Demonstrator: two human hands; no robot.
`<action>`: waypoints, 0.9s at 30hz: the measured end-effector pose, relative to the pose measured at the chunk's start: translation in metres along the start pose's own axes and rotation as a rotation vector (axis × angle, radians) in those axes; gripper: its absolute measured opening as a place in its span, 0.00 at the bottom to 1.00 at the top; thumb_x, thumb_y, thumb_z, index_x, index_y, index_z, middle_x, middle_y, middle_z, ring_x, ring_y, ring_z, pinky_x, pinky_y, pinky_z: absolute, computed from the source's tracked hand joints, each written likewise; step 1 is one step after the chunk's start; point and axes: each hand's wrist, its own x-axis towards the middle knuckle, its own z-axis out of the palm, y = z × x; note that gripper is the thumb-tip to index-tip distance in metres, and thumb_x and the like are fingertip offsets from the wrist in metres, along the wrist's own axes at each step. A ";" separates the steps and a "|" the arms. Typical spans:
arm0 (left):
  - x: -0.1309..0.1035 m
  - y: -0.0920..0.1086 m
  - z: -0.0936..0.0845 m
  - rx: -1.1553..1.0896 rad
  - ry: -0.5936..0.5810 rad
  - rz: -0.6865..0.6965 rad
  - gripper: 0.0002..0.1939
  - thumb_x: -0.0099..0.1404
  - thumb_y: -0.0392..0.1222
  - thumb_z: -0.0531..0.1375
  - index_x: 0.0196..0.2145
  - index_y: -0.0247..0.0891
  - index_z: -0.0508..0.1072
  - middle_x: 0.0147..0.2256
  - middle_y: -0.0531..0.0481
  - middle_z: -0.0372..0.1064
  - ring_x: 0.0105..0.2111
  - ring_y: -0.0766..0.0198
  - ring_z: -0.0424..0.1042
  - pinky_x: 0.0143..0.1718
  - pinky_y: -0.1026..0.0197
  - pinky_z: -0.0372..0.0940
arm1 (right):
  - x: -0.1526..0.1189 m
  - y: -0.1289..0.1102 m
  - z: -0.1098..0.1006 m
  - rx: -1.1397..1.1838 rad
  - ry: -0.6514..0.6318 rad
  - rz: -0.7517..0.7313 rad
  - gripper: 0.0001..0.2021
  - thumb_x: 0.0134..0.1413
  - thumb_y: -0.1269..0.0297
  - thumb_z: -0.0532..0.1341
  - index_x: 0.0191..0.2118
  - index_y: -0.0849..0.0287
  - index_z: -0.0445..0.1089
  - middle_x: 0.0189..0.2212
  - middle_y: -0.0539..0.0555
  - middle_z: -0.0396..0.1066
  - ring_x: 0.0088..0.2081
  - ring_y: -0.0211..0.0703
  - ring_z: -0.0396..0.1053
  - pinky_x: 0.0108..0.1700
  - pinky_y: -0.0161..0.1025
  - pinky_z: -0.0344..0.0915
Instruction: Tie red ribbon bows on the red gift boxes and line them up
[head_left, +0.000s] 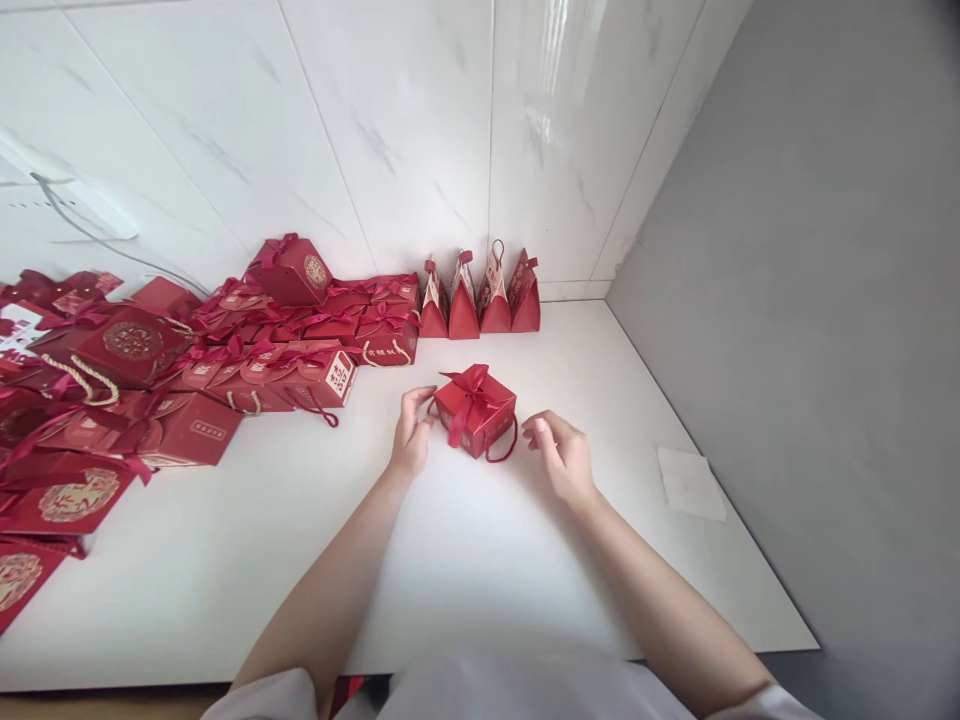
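A small red gift box (487, 408) with a red ribbon bow on its lid and red cord handles sits on the white table (480, 560) in front of me. At its left side is my left hand (413, 428), fingers apart, the fingertips close to the cord on that side. My right hand (561, 450) hovers just right of the box, its fingers curled and thumb raised, with a gap between it and the right cord. Nothing shows in either hand.
Many red ribboned boxes (247, 370) are piled along the left and back. Several red triangular boxes (465, 305) stand in a row against the tiled wall. A white paper square (691, 484) lies at the right, near a grey partition (810, 300). A cable (105, 240) hangs at the far left.
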 end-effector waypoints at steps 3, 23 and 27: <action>0.003 -0.006 -0.002 0.004 0.194 -0.003 0.20 0.65 0.52 0.52 0.51 0.40 0.63 0.55 0.41 0.63 0.59 0.53 0.62 0.62 0.48 0.53 | 0.005 0.004 -0.002 0.136 0.111 0.038 0.21 0.68 0.48 0.44 0.46 0.55 0.67 0.47 0.58 0.71 0.48 0.48 0.69 0.50 0.43 0.65; 0.022 0.130 -0.012 0.986 -0.621 -0.174 0.50 0.49 0.64 0.65 0.65 0.50 0.52 0.61 0.42 0.57 0.56 0.42 0.65 0.52 0.48 0.63 | 0.011 0.034 0.021 0.231 -0.257 0.013 0.21 0.66 0.45 0.46 0.53 0.51 0.62 0.40 0.53 0.74 0.42 0.46 0.72 0.52 0.45 0.62; 0.011 0.154 -0.030 1.092 -0.562 -0.233 0.46 0.53 0.57 0.64 0.66 0.49 0.52 0.57 0.44 0.62 0.51 0.50 0.70 0.49 0.53 0.66 | 0.008 0.035 0.020 0.190 -0.266 0.005 0.20 0.65 0.46 0.48 0.52 0.51 0.62 0.39 0.53 0.74 0.41 0.45 0.73 0.51 0.44 0.63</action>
